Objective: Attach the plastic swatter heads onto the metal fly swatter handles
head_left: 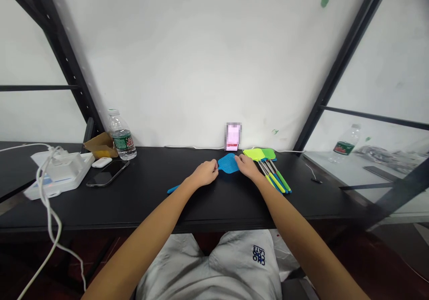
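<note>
A blue fly swatter (229,163) is held between my two hands above the black table. My left hand (205,173) is closed around it where the flat mesh head meets the handle. The handle's blue end sticks out to the left behind my forearm, and its middle is hidden. My right hand (247,166) pinches the right edge of the mesh head with the thumb on top. Just right of that hand lies a pile of fly swatters (275,177), with yellow-green, green and blue parts, their heads toward the wall and handles toward me.
A phone (233,137) with a lit screen leans against the wall. On the left are a water bottle (122,137), a cardboard box (101,146), a dark phone (107,173), a white case (102,162) and a power strip (60,175) with cables. Black metal posts flank the table (147,206).
</note>
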Motion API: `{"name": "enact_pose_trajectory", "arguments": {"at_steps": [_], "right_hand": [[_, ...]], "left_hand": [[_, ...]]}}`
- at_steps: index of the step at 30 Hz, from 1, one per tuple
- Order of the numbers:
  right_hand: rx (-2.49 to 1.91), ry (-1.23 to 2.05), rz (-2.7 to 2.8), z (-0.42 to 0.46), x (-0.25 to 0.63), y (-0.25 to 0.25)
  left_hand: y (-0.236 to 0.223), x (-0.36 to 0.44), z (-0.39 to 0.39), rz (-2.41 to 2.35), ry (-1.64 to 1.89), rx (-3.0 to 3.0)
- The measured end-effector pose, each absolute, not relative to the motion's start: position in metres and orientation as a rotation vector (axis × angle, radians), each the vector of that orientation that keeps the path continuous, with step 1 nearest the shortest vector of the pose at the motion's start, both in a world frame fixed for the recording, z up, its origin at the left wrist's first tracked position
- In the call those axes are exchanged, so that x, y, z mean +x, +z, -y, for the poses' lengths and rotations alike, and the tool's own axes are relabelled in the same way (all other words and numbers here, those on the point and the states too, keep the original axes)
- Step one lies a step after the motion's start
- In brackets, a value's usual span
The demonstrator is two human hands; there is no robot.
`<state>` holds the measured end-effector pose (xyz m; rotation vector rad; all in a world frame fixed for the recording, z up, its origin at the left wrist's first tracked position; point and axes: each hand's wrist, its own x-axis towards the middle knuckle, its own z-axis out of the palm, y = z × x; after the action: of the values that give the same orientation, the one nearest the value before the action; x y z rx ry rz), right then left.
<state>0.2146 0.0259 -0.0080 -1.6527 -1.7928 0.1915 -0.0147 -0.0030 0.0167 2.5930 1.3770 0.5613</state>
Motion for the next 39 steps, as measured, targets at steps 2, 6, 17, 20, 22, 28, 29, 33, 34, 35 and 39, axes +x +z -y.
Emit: {"name": "enact_pose_trajectory", "arguments": {"at_steps": [2,6,17,20,22,28,29,33,34,35,39], "right_hand": [[-1.642,0.180,1.790,-0.0266,0.2148,-0.0088],[-1.650,0.180,1.805,-0.0282,0.2158,-0.0103],[-1.702,0.203,1.712,-0.0269,0.2150,-0.0071],[-1.722,0.190,1.705,-0.0260,0.2147,-0.0058],[-1.739,0.182,1.700,-0.0258,0.2147,-0.0054],[-1.747,0.166,1.679,-0.0262,0.2152,-0.0048],[-1.749,0.164,1.675,-0.0263,0.2153,-0.0046],[-1.746,0.165,1.673,-0.0270,0.2158,-0.0046],[-1.743,0.161,1.673,-0.0274,0.2159,-0.0049],[-1.740,0.158,1.672,-0.0277,0.2161,-0.0053],[-1.727,0.145,1.668,-0.0296,0.2171,-0.0076]], "left_hand": [[0.0168,-0.0144,0.0032,-1.380,0.550,2.610],[0.0150,-0.0148,0.0029,-1.336,0.526,2.639],[0.0121,-0.0141,0.0026,-1.273,0.557,2.587],[0.0121,-0.0141,0.0026,-1.258,0.554,2.590],[0.0120,-0.0142,0.0026,-1.250,0.551,2.595],[0.0107,-0.0142,0.0020,-1.244,0.552,2.598],[0.0106,-0.0141,0.0019,-1.243,0.558,2.599],[0.0116,-0.0142,0.0024,-1.223,0.584,2.596],[0.0120,-0.0142,0.0026,-1.218,0.587,2.591],[0.0123,-0.0143,0.0028,-1.215,0.588,2.585],[0.0125,-0.0144,0.0027,-1.217,0.594,2.560]]}}
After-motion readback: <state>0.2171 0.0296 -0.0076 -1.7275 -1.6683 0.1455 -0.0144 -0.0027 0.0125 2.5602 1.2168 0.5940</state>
